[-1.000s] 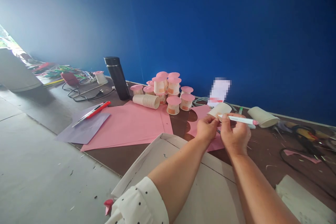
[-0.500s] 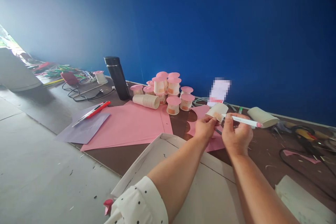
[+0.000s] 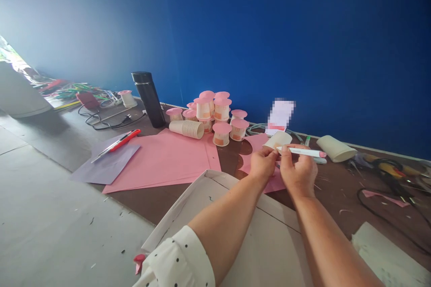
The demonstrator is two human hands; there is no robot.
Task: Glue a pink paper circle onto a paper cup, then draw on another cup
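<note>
My left hand (image 3: 264, 164) pinches a small cream paper cup (image 3: 278, 139), held on its side above the brown table (image 3: 336, 197). My right hand (image 3: 299, 171) is closed round a white marker with a pink end (image 3: 303, 152), its tip against the cup. Both hands hover over a pink paper sheet with scalloped cut-outs (image 3: 257, 143). A cluster of small cups with pink round tops (image 3: 215, 114) stands just beyond, beside a lying stack of paper cups (image 3: 187, 128).
A black flask (image 3: 148, 98) stands left of the cups. Large pink paper (image 3: 161, 159), a purple sheet (image 3: 106, 163) and a red cutter (image 3: 123, 139) lie left. A white cardboard box (image 3: 235, 215) sits under my forearms. Another cup (image 3: 336, 148), cables and tools (image 3: 393, 175) are to the right.
The marker drew back from the cup half a second ago, showing an orange patch on it, and its tip is back against the cup. Both hands stayed in the same spot.
</note>
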